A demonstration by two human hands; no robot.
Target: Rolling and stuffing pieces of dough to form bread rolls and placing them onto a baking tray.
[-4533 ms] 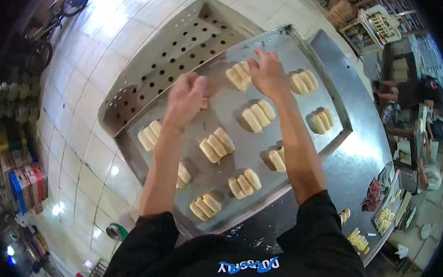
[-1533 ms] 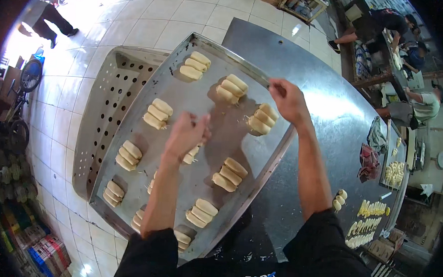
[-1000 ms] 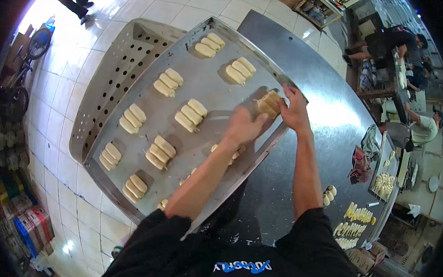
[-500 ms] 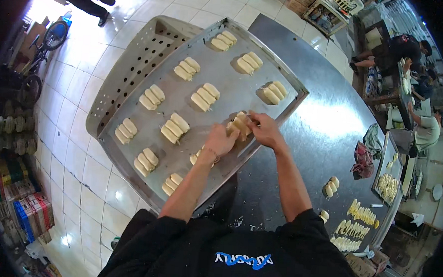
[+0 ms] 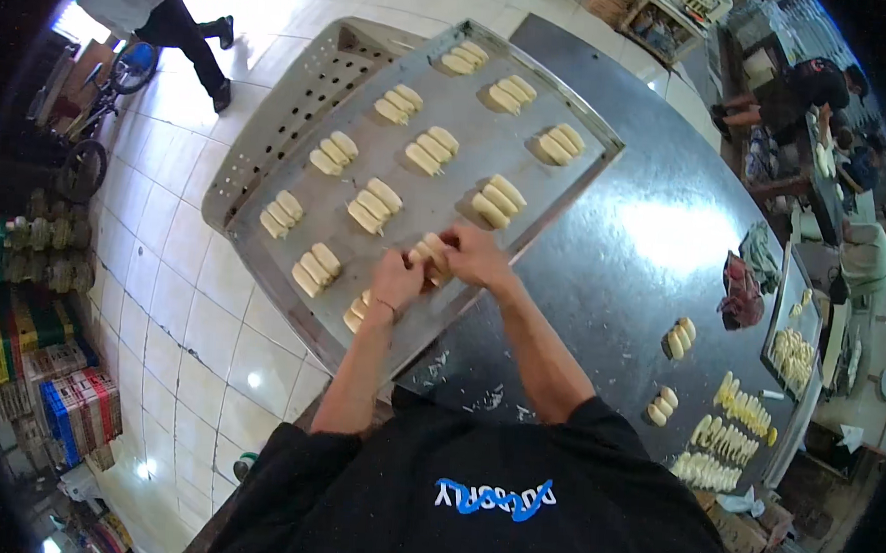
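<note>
A metal baking tray [image 5: 460,107] holds several groups of pale dough rolls, most set side by side in threes. My left hand [image 5: 400,277] and my right hand [image 5: 476,256] meet over one dough roll group [image 5: 430,251] near the tray's right-hand edge, gripping it from either side with closed fingers. Part of that group is hidden by the fingers. Just beyond my right hand lies another dough group [image 5: 499,201], untouched. Beside my left wrist, a further dough group [image 5: 357,312] is partly covered by the hand.
Under the tray's left side shows a perforated plastic crate [image 5: 259,147]. The dark table [image 5: 583,284] bears two dough groups, rows of filling strips [image 5: 723,438] and crumpled cloths [image 5: 741,292]. A person [image 5: 171,22] walks at upper left; co-workers [image 5: 813,91] are at far right.
Both hands have left one dough group, now lying on the tray, and moved nearer my body to grip another. The view has shifted slightly. The person at upper left has come further into view.
</note>
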